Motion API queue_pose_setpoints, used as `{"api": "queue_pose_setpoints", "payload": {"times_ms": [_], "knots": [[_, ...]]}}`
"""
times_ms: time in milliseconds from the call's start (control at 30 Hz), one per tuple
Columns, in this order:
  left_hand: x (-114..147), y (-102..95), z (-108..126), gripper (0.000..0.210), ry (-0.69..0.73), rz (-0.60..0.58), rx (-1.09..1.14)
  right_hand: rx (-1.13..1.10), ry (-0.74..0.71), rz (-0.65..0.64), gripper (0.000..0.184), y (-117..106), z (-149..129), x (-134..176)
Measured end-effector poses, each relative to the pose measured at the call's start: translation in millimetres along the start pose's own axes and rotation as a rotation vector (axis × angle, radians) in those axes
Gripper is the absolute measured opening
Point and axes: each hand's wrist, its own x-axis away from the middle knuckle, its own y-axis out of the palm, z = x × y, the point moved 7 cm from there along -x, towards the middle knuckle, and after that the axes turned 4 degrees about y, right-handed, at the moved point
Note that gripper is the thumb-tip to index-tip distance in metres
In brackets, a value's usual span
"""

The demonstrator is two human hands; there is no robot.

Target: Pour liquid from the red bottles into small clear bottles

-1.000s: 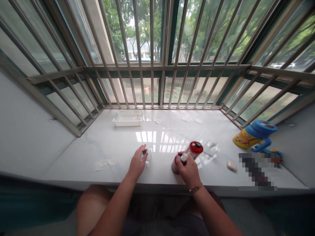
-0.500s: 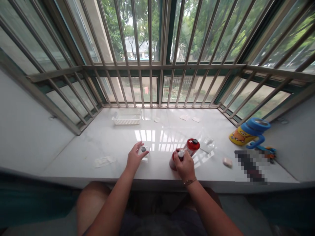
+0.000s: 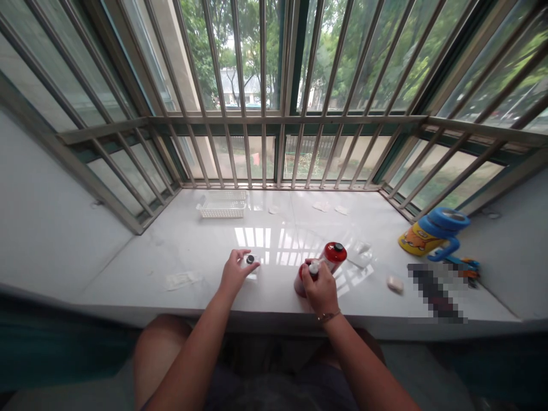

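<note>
My left hand (image 3: 234,270) curves its thumb and fingers around a small clear bottle (image 3: 252,274) with a black cap, standing on the white sill. On the right, my right hand (image 3: 321,288) is closed at the top of a dark red bottle (image 3: 300,285). A small white cap-like piece (image 3: 314,268) shows between its thumb and fingers, just over the bottle's dark neck; whether the piece is attached cannot be made out. Right behind stands a second red bottle (image 3: 335,253) with a black cap, its lower part partly hidden by my hand.
A white plastic basket (image 3: 222,213) sits near the window bars. Clear plastic wrapping (image 3: 363,255), a small pinkish block (image 3: 394,284) and a blue-and-yellow mug (image 3: 430,234) lie or stand rightward. A flat whitish packet (image 3: 182,280) is at left. The sill's front edge (image 3: 265,315) runs below my hands.
The view has shifted very slightly. Both hands keep their places, the left around the small clear bottle and the right at the top of the red bottle.
</note>
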Motion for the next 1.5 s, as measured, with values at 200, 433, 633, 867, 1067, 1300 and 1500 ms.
{"api": "queue_pose_setpoints", "payload": {"times_ms": [200,433,633,867,1067,1300,1500], "knots": [[1,0.6,7,0.043,0.033,-0.040,-0.073,0.007,-0.015,0.005,0.027,0,0,-1],[6,-3.8,30,0.025,0.192,-0.006,-0.202,0.006,-0.001,0.000,0.029,-1,-1,0],[10,-14.1,28,0.031,0.172,0.089,-0.187,0.012,0.017,-0.010,0.031,0,0,0],[12,-18.4,36,0.034,0.164,0.084,-0.201,0.044,-0.005,0.000,0.034,1,2,1],[9,-70.5,32,0.044,0.076,0.300,-0.262,0.039,-0.003,-0.002,0.035,0,2,1],[7,-132.4,8,0.038,0.115,0.129,-0.844,0.041,0.012,-0.001,0.037,0,3,2],[2,-142.7,-25,0.045,0.092,-0.093,-1.073,0.047,0.023,0.008,0.035,0,3,2]]}}
